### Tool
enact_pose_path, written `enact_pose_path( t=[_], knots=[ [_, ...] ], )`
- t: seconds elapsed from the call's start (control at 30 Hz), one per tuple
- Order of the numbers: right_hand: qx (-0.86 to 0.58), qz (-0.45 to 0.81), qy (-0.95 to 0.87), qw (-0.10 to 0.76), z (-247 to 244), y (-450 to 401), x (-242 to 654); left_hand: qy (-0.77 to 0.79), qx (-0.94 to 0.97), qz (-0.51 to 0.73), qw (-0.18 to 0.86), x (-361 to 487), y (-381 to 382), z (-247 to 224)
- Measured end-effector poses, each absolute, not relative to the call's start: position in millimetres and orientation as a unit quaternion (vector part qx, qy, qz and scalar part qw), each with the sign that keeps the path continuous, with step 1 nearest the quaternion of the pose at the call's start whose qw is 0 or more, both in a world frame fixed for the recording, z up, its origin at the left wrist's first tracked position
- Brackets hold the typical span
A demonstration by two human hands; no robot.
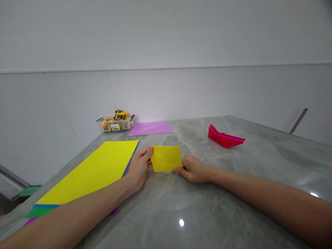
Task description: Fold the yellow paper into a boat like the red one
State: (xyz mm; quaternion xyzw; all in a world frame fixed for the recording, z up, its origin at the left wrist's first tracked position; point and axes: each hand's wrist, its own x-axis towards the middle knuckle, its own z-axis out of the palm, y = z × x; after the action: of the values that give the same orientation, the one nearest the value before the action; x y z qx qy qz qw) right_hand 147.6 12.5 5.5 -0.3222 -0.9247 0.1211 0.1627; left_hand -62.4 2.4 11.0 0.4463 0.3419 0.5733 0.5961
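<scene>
A folded piece of yellow paper [166, 159], with crease lines across its face, is held up between my two hands just above the grey table. My left hand [140, 166] pinches its left edge, thumb on the upper left corner. At the lower right corner, my right hand [194, 168] grips it between thumb and curled fingers. The fingers behind the paper are partly hidden. To the right, a red folded paper boat [225, 137] sits on the table, apart from both hands.
Coloured sheets with yellow paper [103, 173] on top lie at the left, partly under my left forearm. Farther back are a clear plastic box [115, 125] of yellow toy vehicles and a purple sheet [151, 128]. The grey marbled table [166, 214] meets a white wall [186, 93].
</scene>
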Motion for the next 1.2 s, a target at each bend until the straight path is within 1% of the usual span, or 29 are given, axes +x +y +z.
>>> enact_pose_path(
  t=[0.2,0.27,0.33,0.4,0.57,0.67,0.8,0.9,1.07,1.2],
  knots=[
    [-0.345,0.098,-0.917,0.173,5.3,12.2,149.1,0.391,0.521,0.616,0.444,-67.7,1.0,8.9],
    [-0.351,0.096,-0.915,0.176,4.8,12.2,149.8,0.4,0.526,0.63,0.409,-68.7,2.2,9.0],
    [-0.355,0.106,-0.911,0.178,4.0,12.5,150.4,0.397,0.515,0.634,0.419,-68.8,3.3,9.8],
    [-0.35,0.143,-0.906,0.189,2.9,13.3,151.2,0.388,0.499,0.629,0.452,-68.3,3.9,10.6],
    [-0.333,0.314,-0.855,0.244,-2.2,18.4,155.8,0.37,0.506,0.607,0.488,-67.6,4.3,9.2],
    [-0.328,0.401,-0.816,0.258,-4.9,21.3,158.9,0.358,0.501,0.602,0.508,-67.5,4.1,8.0],
    [-0.301,0.456,-0.789,0.281,-5.9,23.1,160.5,0.345,0.497,0.596,0.529,-67.3,3.3,8.1],
    [-0.306,0.493,-0.761,0.292,-5.3,24.2,160.3,0.343,0.501,0.595,0.526,-67.7,2.5,8.2],
    [-0.325,0.601,-0.657,0.318,-3.2,26.9,159.7,0.331,0.497,0.593,0.54,-68.1,0.1,7.6],
    [-0.329,0.629,-0.622,0.331,-2.8,29.4,159.6,0.301,0.5,0.598,0.548,-68.7,-0.2,4.9]
  ],
)
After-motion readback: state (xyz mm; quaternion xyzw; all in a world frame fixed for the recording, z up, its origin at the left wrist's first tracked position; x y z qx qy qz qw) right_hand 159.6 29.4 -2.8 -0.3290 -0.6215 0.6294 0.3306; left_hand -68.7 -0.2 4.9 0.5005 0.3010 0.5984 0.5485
